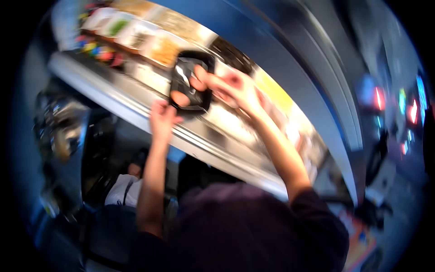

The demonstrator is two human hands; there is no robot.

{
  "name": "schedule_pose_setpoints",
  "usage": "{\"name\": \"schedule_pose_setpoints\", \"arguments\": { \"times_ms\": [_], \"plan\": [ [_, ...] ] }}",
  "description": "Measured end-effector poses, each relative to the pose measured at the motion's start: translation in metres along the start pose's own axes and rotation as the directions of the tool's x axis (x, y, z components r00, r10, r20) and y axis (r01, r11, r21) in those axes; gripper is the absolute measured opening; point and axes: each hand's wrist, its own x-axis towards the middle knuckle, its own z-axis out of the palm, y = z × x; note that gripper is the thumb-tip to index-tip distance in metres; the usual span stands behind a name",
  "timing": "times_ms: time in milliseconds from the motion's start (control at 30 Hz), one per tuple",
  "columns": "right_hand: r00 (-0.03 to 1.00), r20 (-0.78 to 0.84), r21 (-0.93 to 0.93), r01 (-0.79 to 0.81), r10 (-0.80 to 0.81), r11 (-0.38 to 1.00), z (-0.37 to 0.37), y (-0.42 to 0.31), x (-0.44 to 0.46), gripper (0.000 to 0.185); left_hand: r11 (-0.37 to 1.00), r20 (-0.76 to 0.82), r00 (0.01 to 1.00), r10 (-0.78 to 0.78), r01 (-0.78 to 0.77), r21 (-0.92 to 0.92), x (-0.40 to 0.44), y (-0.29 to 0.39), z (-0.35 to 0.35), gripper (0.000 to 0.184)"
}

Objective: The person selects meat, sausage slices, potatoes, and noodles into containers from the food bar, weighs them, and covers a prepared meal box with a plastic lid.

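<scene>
A black rectangular tray with a shiny, film-like lining is at the near side of the counter. At its near left corner my left hand grips the rim. My right hand reaches in from the right, its fingers closed at a rounded orange-pink piece over the tray. Another rounded orange-pink piece lies in the tray near my left fingers. Motion blur hides what kind of food these are.
White containers hold green food and yellow-orange pieces beyond the tray. Small colourful items line the left side. A metal counter edge runs in front of me. Dark contents and a yellow block sit at the back.
</scene>
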Motion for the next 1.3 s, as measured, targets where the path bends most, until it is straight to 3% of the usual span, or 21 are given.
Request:
{"name": "schedule_pose_setpoints", "arguments": {
  "times_ms": [33,67,167,200,267,333,400,433,467,500,567,633,700,733,867,967,1000,1067,1167,1300],
  "plan": [
    [0.998,0.011,-0.036,-0.061,0.061,0.997,-0.002,-0.006,-0.008,0.025,1.0,0.062,0.998,-0.024,0.023,0.012,0.002,-0.002,0.012,0.016],
    [0.998,-0.057,0.073,0.025,-0.021,0.997,-0.005,0.001,-0.014,0.025,1.0,0.068,0.998,-0.009,0.008,0.002,-0.001,-0.007,0.018,0.014],
    [0.927,-0.329,0.214,-0.113,0.181,0.97,-0.055,0.064,-0.055,0.021,1.0,0.075,0.997,-0.01,0.01,-0.007,-0.013,-0.006,0.027,0.013],
    [0.903,-0.349,0.078,-0.238,0.25,0.968,-0.076,0.085,-0.073,0.02,0.999,0.085,0.995,-0.043,0.044,-0.009,-0.016,-0.008,0.025,0.012],
    [0.877,-0.43,-0.198,-0.322,0.213,0.926,-0.121,0.174,-0.112,0.018,0.999,0.092,0.994,-0.051,0.052,-0.012,-0.023,-0.011,0.02,0.012],
    [0.849,-0.504,-0.236,-0.31,0.157,0.921,-0.176,0.25,-0.133,0.016,0.999,0.091,0.995,-0.045,0.045,0.006,-0.031,-0.018,0.021,0.012],
    [0.826,-0.52,-0.185,-0.357,0.217,0.916,-0.214,0.26,-0.126,0.019,0.998,0.075,0.996,-0.04,0.035,0.055,-0.041,-0.014,0.03,0.011],
    [0.833,-0.505,-0.234,-0.383,0.224,0.894,-0.234,0.259,-0.113,0.022,0.997,0.072,0.997,-0.039,0.034,0.073,-0.045,-0.015,0.038,0.011],
    [0.898,-0.414,-0.333,-0.304,0.152,0.892,-0.263,0.294,-0.098,0.032,0.997,0.058,0.998,-0.039,0.035,0.072,-0.05,-0.021,0.045,0.011],
    [0.905,-0.4,-0.337,-0.293,0.145,0.895,-0.262,0.277,-0.09,0.032,0.997,0.051,0.998,-0.029,0.026,0.072,-0.055,-0.027,0.051,0.011],
    [0.92,-0.388,-0.749,-0.278,-0.059,0.601,-0.243,0.202,-0.072,0.045,0.997,0.021,1.0,-0.016,0.015,0.072,-0.069,-0.036,0.064,0.011],
    [0.937,-0.348,-0.811,-0.29,-0.021,0.507,-0.253,0.234,-0.037,0.055,0.999,-0.025,1.0,-0.004,0.005,0.042,-0.088,-0.044,0.076,0.012],
    [0.989,-0.138,-0.433,-0.102,0.047,0.896,-0.264,0.294,0.0,0.062,1.0,-0.064,0.998,0.006,-0.005,0.016,-0.108,-0.057,0.087,0.013],
    [0.987,-0.083,-0.441,-0.162,0.139,0.883,-0.258,0.279,0.002,0.065,1.0,-0.085,0.996,0.01,-0.01,0.005,-0.117,-0.064,0.092,0.013],
    [0.984,0.035,-0.459,-0.139,0.174,0.877,-0.254,0.27,-0.006,0.065,0.999,-0.145,0.989,0.04,-0.042,-0.01,-0.149,-0.084,0.106,0.012],
    [0.971,0.069,-0.612,-0.138,0.227,0.779,-0.273,0.286,-0.026,0.056,0.997,-0.162,0.985,0.053,-0.061,-0.046,-0.173,-0.094,0.109,0.011],
    [0.988,0.071,-0.431,-0.092,0.135,0.898,-0.283,0.328,-0.022,0.047,0.997,-0.18,0.982,0.058,-0.067,-0.041,-0.178,-0.099,0.106,0.012],
    [1.0,-0.009,-0.102,0.017,-0.018,0.995,-0.295,0.356,-0.027,0.039,0.997,-0.203,0.977,0.059,-0.067,-0.032,-0.187,-0.105,0.104,0.013],
    [0.961,-0.273,-0.03,-0.037,0.027,0.999,-0.325,0.33,-0.079,0.039,0.999,-0.202,0.979,0.04,-0.043,-0.014,-0.192,-0.105,0.107,0.013],
    [0.911,-0.393,-0.071,-0.166,0.126,0.984,-0.372,0.363,-0.151,0.038,0.998,-0.194,0.979,0.066,-0.066,0.006,-0.193,-0.114,0.106,0.014]
  ]
}}
